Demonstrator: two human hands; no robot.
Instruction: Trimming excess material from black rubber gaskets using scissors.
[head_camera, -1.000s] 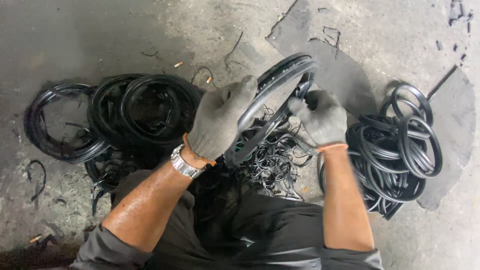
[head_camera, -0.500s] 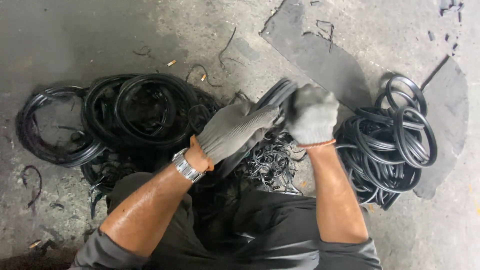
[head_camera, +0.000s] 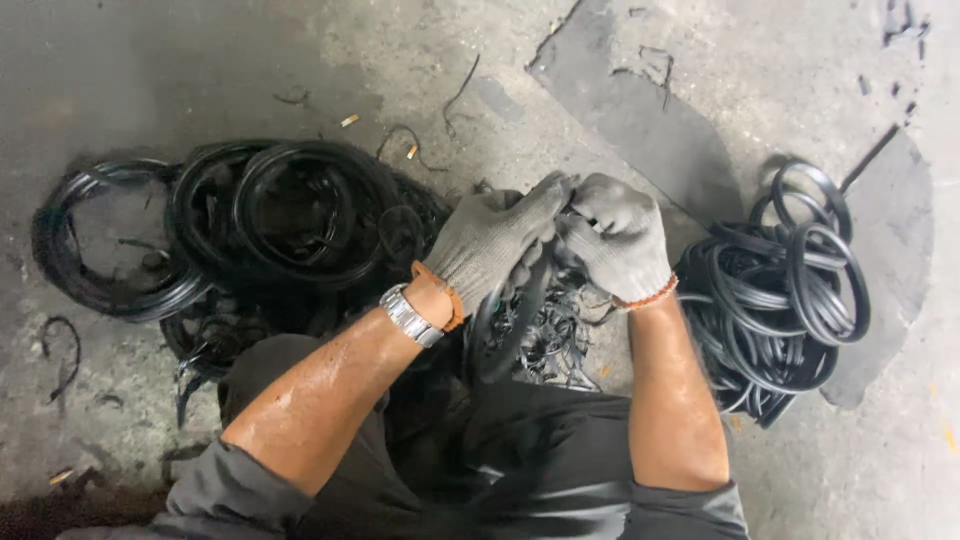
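Left hand: I am wrapping my gloved left hand over the upper end of a black rubber ring, fingers curled shut around it.
Right hand: my gloved right hand is closing on the same top end, touching the left hand's fingertips; how much rubber sits inside this fist I cannot tell.
Ring position: it is hanging between my forearms, just above my lap, over a scatter of small black scraps.
Key relation: the ring's long axis is running from the shared grip down and toward me, leaning slightly left; the free lower part is lying nearer my left wrist, with its metal watch.
Left pile: large black hoops are lying well apart on the concrete floor.
Right pile: a heap of coiled rings is sitting just beside my right forearm.
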